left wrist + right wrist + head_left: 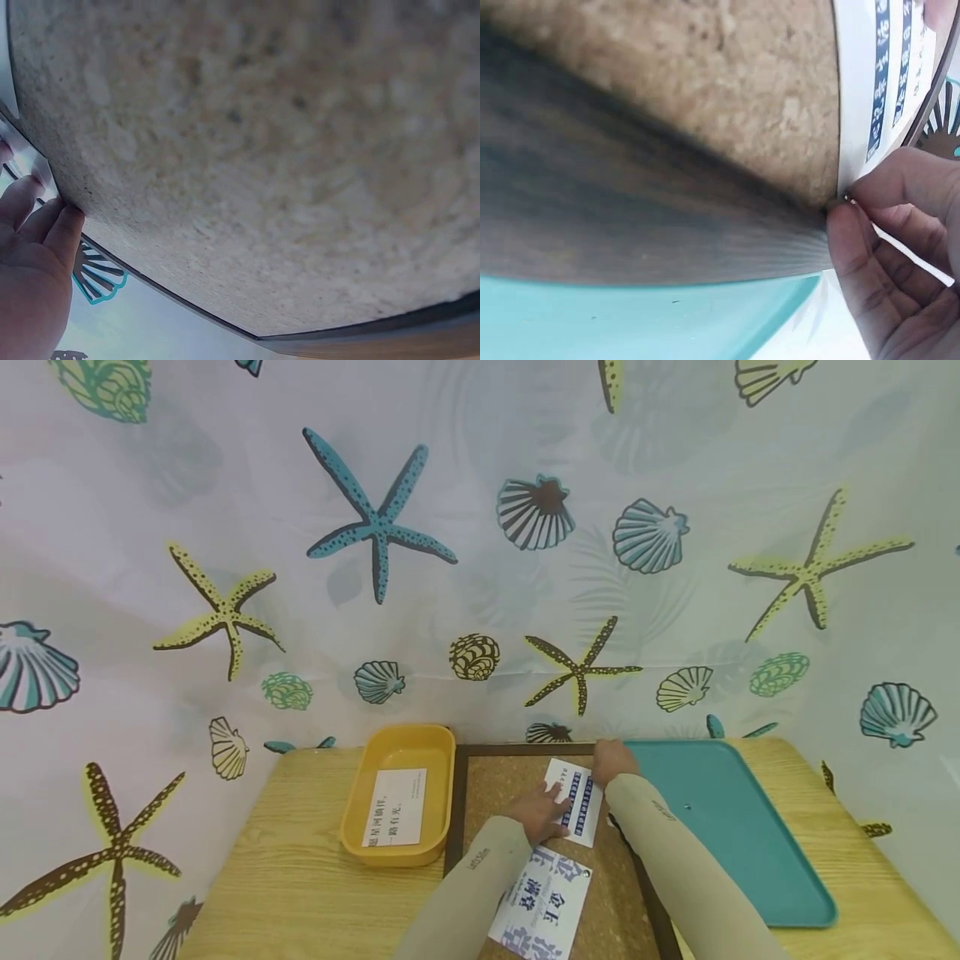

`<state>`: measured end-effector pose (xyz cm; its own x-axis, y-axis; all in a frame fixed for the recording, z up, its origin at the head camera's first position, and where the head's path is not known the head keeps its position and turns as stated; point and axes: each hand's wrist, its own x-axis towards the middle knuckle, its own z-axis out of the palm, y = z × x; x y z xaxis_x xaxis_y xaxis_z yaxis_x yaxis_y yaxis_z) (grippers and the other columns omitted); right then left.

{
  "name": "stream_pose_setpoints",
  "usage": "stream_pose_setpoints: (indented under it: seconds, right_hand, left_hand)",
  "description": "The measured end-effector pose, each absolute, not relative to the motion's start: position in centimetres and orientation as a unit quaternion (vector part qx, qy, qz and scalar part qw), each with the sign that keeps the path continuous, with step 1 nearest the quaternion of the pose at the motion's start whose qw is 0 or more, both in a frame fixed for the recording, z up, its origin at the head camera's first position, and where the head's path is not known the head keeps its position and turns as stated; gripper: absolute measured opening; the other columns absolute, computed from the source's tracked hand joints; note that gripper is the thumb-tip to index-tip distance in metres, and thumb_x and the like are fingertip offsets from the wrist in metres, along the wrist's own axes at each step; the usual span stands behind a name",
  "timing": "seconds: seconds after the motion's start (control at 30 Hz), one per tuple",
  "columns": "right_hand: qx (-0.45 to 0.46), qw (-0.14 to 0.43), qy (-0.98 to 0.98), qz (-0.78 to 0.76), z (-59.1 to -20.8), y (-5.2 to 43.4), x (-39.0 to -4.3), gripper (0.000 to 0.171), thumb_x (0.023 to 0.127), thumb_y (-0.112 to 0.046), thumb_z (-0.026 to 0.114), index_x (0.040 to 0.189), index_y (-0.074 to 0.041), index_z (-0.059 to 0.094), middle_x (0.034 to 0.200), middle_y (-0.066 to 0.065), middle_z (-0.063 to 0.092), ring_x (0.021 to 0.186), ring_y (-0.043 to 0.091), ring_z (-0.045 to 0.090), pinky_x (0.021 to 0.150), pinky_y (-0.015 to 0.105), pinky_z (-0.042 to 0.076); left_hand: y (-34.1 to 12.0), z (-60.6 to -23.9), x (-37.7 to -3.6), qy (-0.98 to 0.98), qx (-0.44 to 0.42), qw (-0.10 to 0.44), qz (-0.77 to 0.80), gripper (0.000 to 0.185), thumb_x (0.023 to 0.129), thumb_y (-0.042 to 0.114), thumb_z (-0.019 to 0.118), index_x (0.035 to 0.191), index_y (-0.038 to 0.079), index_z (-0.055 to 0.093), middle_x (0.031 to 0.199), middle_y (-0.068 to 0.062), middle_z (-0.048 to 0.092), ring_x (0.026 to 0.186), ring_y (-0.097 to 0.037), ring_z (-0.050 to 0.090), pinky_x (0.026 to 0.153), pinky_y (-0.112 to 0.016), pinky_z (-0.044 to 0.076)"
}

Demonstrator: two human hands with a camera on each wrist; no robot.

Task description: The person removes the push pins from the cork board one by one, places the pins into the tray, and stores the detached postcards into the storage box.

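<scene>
A white card with blue printed bands (pixel 576 802) lies near the top right of the framed cork board (pixel 487 793). My left hand (pixel 538 814) rests on that card's left side, its fingers spread and fairly straight. At the card's upper right corner, my right hand (pixel 615 762) pinches a small shiny thumbtack (pixel 847 199) between thumb and index finger. The tack is mostly covered by the fingertips, so how deep it sits cannot be seen. Lower on the board, a second printed card (pixel 542 902) has a tack (pixel 587 873) at its upper right corner.
A yellow bin (pixel 352 827) left of the board holds a white printed card (pixel 395 807). Right of the board lies a teal tray (pixel 735 827) with a small shiny tack (pixel 686 807) on it. A patterned curtain (pixel 480 593) hangs behind the wooden table (pixel 300 860).
</scene>
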<state>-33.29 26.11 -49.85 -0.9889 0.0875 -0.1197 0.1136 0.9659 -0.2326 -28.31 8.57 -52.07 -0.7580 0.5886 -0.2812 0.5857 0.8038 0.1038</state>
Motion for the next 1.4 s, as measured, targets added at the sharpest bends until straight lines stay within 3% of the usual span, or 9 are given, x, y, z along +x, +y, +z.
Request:
stream_pose_setpoints:
  seconds: [0.2,0.8,1.4]
  right_hand:
    - [0.056,0.034,0.992,-0.106,-50.01,25.90,-33.45,0.013,0.086,-0.001,0.063,0.096,0.007,0.066,0.083,0.018,0.065,0.074,0.029,0.064,0.070,0.045,0.054]
    - [0.072,0.054,0.990,-0.107,-49.96,25.40,-33.34,0.017,0.089,-0.004,0.060,0.101,0.008,0.064,0.086,0.020,0.063,0.078,0.032,0.064,0.071,0.047,0.055]
    - [0.074,0.070,0.989,-0.111,-49.95,25.58,-33.35,0.021,0.084,-0.005,0.066,0.099,0.008,0.064,0.084,0.018,0.064,0.074,0.029,0.062,0.070,0.046,0.054]
  left_hand:
    - [8.67,-51.88,-28.23,0.939,0.312,0.146,0.008,0.058,0.093,0.050,0.052,0.147,0.034,0.038,0.157,0.005,0.028,0.144,-0.018,0.026,0.113,-0.033,0.028]
    - [8.61,-51.75,-28.12,0.943,0.283,0.174,0.019,0.059,0.092,0.051,0.053,0.147,0.040,0.036,0.157,0.010,0.025,0.145,-0.013,0.022,0.113,-0.034,0.027]
    - [8.40,-51.74,-28.14,0.942,0.287,0.172,0.024,0.058,0.092,0.050,0.052,0.147,0.040,0.036,0.158,0.009,0.024,0.145,-0.014,0.022,0.113,-0.034,0.027]
